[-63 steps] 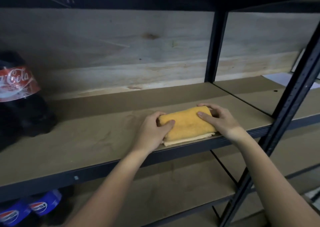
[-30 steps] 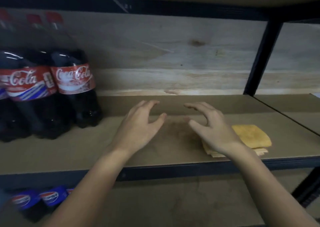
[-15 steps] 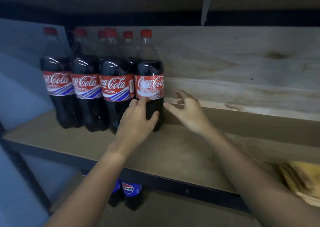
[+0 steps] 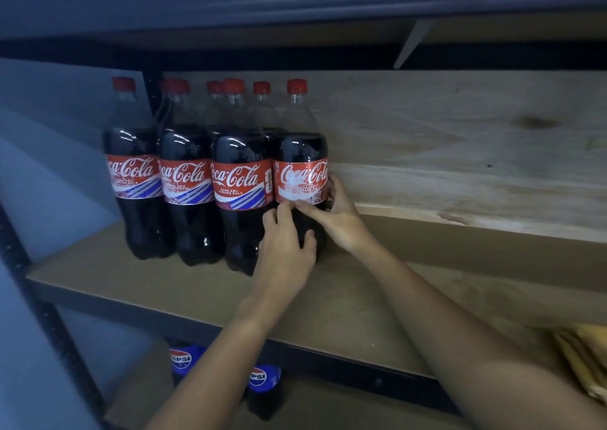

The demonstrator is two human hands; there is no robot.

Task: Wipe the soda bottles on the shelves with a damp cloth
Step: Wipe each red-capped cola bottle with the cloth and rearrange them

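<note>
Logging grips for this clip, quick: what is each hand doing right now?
Left hand: grips the lower body of the rightmost Coca-Cola bottle.
Right hand: holds the same bottle from its right side, at the label.

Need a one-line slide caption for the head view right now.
Both hands, left hand and right hand, grip the rightmost Coca-Cola bottle on the shelf.

- Both bare arms reach forward and up, converging on one spot.
- The left hand (image 4: 286, 249) shows its back, fingers pointing up and curled against the front of the rightmost bottle (image 4: 301, 153), thumb spread to the right.
- The right hand (image 4: 338, 214) wraps that bottle's right side, fingers curved behind it, thumb lying across the front near the left fingertips.
</note>
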